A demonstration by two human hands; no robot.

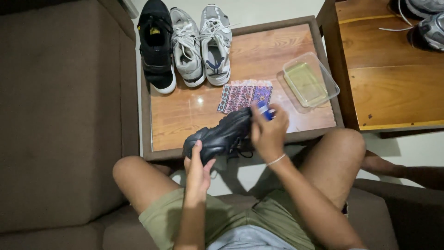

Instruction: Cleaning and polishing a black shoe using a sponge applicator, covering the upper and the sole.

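Observation:
I hold a black sneaker (218,135) over the near edge of a low wooden table (185,115). My left hand (198,169) grips its toe end from below. My right hand (268,132) is at the shoe's heel end and is closed on a small blue and white object (264,110), pressed against the shoe. A patterned folded cloth (245,95) lies on the table just beyond the shoe.
A black shoe (156,46) and two grey sneakers (201,44) stand at the table's far left. A clear plastic tub with yellowish liquid (309,82) sits at the right. A second wooden table (388,65) with more shoes is further right. Brown sofa on the left.

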